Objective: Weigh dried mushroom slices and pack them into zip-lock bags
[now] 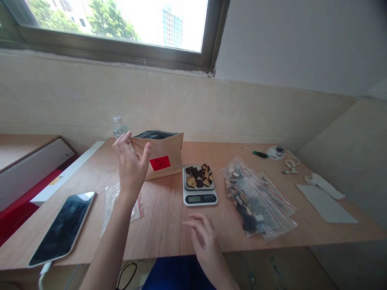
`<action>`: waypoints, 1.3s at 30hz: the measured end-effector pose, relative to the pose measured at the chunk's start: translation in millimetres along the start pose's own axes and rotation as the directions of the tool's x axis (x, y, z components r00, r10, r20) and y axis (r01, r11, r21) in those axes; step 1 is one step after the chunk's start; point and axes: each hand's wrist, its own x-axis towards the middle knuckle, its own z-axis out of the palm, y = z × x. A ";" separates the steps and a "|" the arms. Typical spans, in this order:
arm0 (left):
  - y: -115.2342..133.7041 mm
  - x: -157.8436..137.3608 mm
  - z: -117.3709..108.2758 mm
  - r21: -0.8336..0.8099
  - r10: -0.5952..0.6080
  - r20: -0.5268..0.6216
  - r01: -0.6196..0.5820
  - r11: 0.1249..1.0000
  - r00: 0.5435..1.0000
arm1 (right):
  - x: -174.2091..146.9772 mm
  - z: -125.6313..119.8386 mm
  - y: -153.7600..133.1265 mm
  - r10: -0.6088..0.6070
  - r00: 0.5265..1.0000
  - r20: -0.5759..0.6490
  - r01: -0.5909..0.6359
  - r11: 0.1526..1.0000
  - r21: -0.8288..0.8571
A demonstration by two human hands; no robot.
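My left hand (132, 161) is raised in front of the left end of a brown paper pouch (173, 151) with a red label, its thumb and fingers spread. The pouch stands upright with its top open. Dried dark-edged slices (199, 176) lie on the plate of a small white digital scale (189, 201). My right hand (204, 237) hovers just in front of the scale, fingers apart and holding nothing. Partly behind my left forearm lies a clear zip bag (112, 197). Several zip bags (256, 201) with dried pieces inside are piled right of the scale.
A tablet-like black-screened device (63, 227) with a white cable lies at the left. Behind the pouch stands a plastic bottle (120, 127). At the right are a green-handled screwdriver (260, 154), a small white camera (276, 152) and a white sheet (328, 205).
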 end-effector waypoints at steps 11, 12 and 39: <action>-48.4 -42.5 9.3 0.059 0.075 0.072 -0.079 0.995 0.995 | -33.7 -13.0 29.0 0.108 0.990 -0.087 -0.112 0.993 -0.047; -52.5 -48.1 7.0 0.081 0.071 0.068 -0.076 0.994 0.995 | -34.6 -11.4 29.0 0.114 0.990 -0.083 -0.117 0.992 -0.042; -10.5 -158.4 -48.9 0.005 -0.563 0.327 0.595 0.804 0.759 | 2.1 40.4 -25.0 0.251 0.966 0.070 -0.260 0.906 0.333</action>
